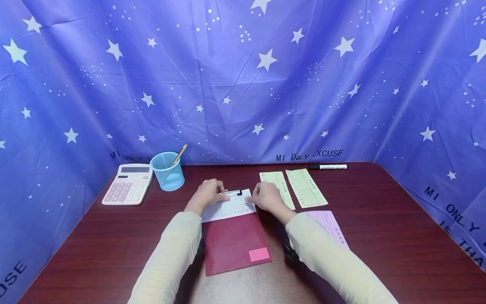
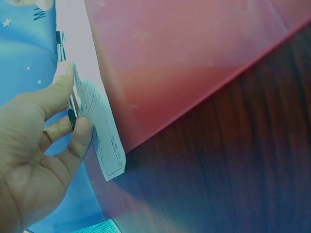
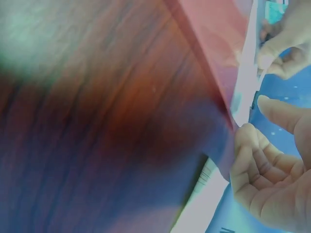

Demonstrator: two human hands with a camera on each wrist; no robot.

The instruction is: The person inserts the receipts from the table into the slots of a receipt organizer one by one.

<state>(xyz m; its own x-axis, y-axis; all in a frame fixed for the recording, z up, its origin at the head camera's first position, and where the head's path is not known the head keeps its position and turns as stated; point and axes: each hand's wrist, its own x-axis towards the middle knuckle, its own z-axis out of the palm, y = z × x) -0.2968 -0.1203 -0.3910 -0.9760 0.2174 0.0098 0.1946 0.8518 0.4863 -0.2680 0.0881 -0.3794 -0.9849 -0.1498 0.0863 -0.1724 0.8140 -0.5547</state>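
A dark red clipboard (image 1: 235,240) lies at the middle of the table, its metal clip (image 1: 231,192) at the far end. A white printed slip (image 1: 232,207) lies across its top, by the clip. My left hand (image 1: 209,194) holds the clip near its left end, thumb and fingers bent round it. In the left wrist view, a fingertip (image 2: 82,127) touches the slip too. My right hand (image 1: 267,196) pinches the slip's upper right edge, its thumb (image 3: 272,108) close to the clip's black end and its other fingers curled.
Two yellow slips (image 1: 306,188) and a pink slip (image 1: 328,226) lie to the right, the pink one partly under the right sleeve. A black-capped marker (image 1: 328,167) lies behind them. A blue mesh pen cup (image 1: 168,173) with a pencil and a calculator (image 1: 129,185) stand at the left.
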